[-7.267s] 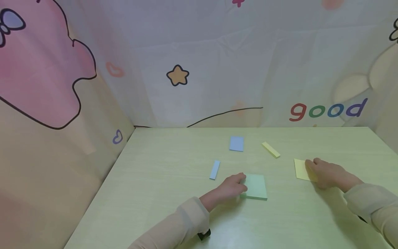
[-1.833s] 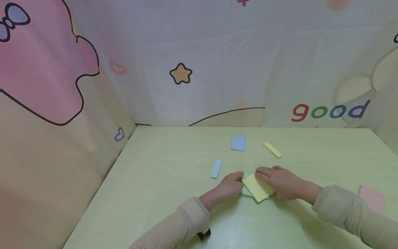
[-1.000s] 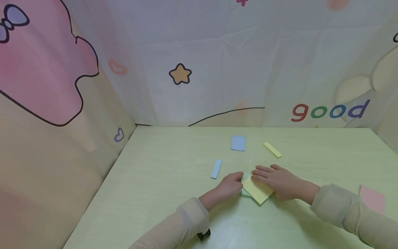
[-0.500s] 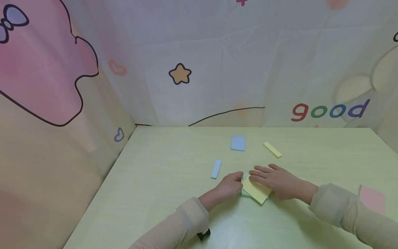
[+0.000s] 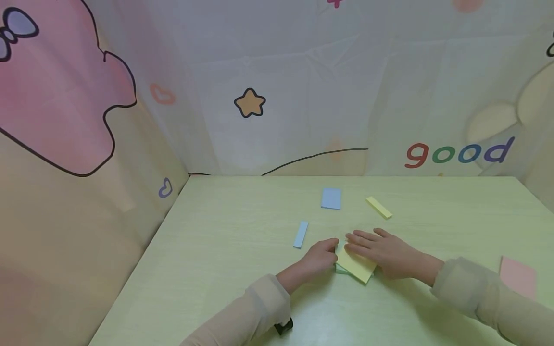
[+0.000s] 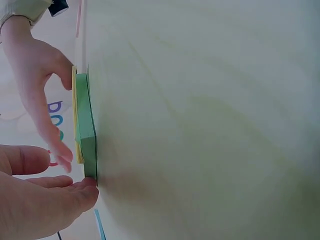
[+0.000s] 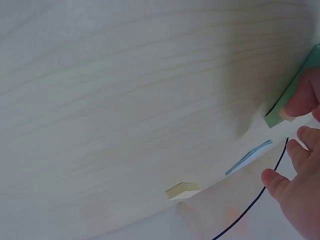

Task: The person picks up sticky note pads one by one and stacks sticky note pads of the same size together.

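A square yellow sticky-note pad lies turned at an angle on top of a thicker green sticky-note pad. My left hand is at the stack's left edge; the left wrist view shows its fingertips touching the green pad's corner, with the thumb apart. From the right, my right hand reaches over the yellow pad with fingers extended, covering part of it. Its thumb touches the stack's near side in the left wrist view. In the right wrist view, the green pad's end shows beside that thumb.
Behind the stack lie a blue rectangular pad, a narrow yellow pad and a narrow light-blue pad. A pink pad rests at the far right, partly behind the right sleeve. A printed cloth hangs behind the table.
My right hand has brought the yellow pad from the right onto the green one. Over the last second the yellow pad has turned slightly and the right fingers have shifted left. The left hand stays put.
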`<state>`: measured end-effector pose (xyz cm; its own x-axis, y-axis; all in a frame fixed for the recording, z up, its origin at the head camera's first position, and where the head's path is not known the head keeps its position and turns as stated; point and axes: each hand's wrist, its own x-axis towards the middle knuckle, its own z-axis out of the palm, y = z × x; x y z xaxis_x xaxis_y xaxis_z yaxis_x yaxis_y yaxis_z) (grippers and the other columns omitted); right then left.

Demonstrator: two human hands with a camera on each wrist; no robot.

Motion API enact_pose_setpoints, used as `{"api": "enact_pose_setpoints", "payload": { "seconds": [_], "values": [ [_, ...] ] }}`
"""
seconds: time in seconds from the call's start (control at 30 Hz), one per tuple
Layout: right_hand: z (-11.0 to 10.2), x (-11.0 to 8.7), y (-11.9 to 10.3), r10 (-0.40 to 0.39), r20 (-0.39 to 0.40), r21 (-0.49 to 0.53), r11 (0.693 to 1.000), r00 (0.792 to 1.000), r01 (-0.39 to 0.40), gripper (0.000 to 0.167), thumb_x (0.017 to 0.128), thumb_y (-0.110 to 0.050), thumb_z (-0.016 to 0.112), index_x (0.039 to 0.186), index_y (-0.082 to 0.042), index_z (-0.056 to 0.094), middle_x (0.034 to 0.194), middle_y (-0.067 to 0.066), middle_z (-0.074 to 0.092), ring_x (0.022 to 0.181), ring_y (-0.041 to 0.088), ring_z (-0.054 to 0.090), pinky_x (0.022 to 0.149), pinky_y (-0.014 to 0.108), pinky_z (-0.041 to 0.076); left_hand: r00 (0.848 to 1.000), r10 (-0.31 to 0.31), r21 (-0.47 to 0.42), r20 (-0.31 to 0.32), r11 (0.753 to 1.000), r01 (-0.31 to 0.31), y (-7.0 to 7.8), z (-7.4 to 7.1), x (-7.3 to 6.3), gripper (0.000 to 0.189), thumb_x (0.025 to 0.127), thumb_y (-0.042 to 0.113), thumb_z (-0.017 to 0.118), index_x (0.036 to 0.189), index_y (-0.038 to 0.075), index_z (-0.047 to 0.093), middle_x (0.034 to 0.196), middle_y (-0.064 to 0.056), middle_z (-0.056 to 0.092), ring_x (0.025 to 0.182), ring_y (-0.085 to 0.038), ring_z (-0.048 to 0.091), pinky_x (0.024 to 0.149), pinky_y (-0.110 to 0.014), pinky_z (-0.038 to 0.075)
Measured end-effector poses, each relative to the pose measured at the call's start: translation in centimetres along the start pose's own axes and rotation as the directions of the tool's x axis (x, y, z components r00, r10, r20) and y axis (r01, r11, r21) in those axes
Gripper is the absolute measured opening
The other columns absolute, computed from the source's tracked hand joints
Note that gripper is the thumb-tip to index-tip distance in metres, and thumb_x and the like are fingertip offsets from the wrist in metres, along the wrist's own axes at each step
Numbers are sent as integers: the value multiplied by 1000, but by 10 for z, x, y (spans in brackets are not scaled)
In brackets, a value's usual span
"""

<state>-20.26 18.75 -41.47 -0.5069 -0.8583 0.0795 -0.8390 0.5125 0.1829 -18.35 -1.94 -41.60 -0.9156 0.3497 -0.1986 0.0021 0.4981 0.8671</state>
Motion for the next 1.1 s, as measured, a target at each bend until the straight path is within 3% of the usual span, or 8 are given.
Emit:
{"api": "enact_pose_setpoints", "payload": {
  "seconds": [0.13,0.23,0.4,0.53,0.63,0.8,0.93,1.1],
  "values": [
    [-6,0,-3,154,-26,69,986,988,-152,60,64,4,60,123,-6,48,129,13,47,117,29,45,86,49,43,1000,11,-4,-9,1000,-11,-2,2,-1,53,77,-3,43,129,0,42,134,-14,43,127,-28,35,103,-42,30],
    [-13,1,-6,330,-66,157,935,942,-317,46,66,0,60,112,0,55,110,13,57,94,25,56,68,35,49,1000,19,5,-15,1000,-19,-3,3,-3,51,77,-5,43,128,1,44,134,-14,43,127,-29,34,103,-44,30],
    [-21,3,-6,595,83,352,733,799,-582,19,78,-10,52,91,2,60,64,3,53,52,11,40,42,21,29,999,36,30,-27,999,-35,-2,3,-4,42,77,-5,43,117,-1,50,131,-13,47,125,-27,37,102,-43,33],
    [-21,0,-6,628,286,456,575,724,-679,20,85,-16,47,82,1,59,52,-1,46,43,9,38,41,22,31,998,57,55,-24,997,-56,-1,2,-2,14,74,-6,44,86,0,49,92,-7,56,95,-18,50,80,-28,42],
    [-18,-1,-6,611,370,520,489,700,-701,19,86,-15,47,78,-1,57,47,-1,48,40,9,43,40,22,37,997,70,63,-12,996,-69,-1,1,-1,15,73,-6,44,72,7,36,70,-3,39,72,-14,41,62,-22,32],
    [-14,0,-6,607,415,602,375,678,-705,15,82,-8,46,78,-1,59,48,2,53,40,10,49,39,24,43,997,73,41,-1,997,-73,-1,1,-1,21,73,-7,42,69,10,31,64,1,27,60,-12,30,53,-20,23],
    [-12,3,-5,611,433,624,328,663,-709,14,80,-4,46,77,-1,59,51,3,54,41,11,51,41,25,45,998,68,13,7,998,-68,0,1,-2,21,74,-8,41,69,10,30,64,2,25,59,-12,27,52,-21,21],
    [-12,6,-5,617,406,631,343,674,-695,15,79,-1,45,72,-1,59,51,3,55,42,11,52,41,25,46,997,71,14,7,997,-71,-1,1,-1,22,73,-8,41,69,10,29,64,2,23,58,-12,25,52,-21,19]
  ]
}}
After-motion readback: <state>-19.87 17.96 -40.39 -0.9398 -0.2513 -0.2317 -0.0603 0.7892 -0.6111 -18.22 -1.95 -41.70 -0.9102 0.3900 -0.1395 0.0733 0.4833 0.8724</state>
